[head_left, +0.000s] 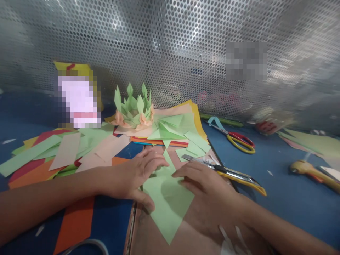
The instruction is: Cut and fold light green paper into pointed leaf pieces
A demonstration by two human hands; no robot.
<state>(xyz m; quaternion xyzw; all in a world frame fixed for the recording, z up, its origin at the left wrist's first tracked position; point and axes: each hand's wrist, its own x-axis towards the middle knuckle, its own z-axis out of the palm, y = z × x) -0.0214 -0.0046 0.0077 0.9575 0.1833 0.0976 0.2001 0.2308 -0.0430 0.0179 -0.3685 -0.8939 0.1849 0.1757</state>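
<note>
The green paper sheet [168, 212] lies between the 2 grips, on a cardboard board [152, 241], its near tip pointing away from both; the left grip [140, 171] is released, fingers and thumb spread, thumb at the sheet's left edge; the right grip [204, 180] rests palm down at the sheet's right side, fingertips bent; whether these pinch the paper cannot be told.

Risk 1: the utility knife [239, 175] lies just beyond the right grip, metal end close to its fingers; a careless reach could cause a cut if the blade is exposed; risk 2: unequal pressure from the 2 grips could skew the sheet or crease it crookedly; risk 3: loose green pieces [195, 143] beyond the right grip could scatter if a sleeve or wrist sweeps sideways.
</note>
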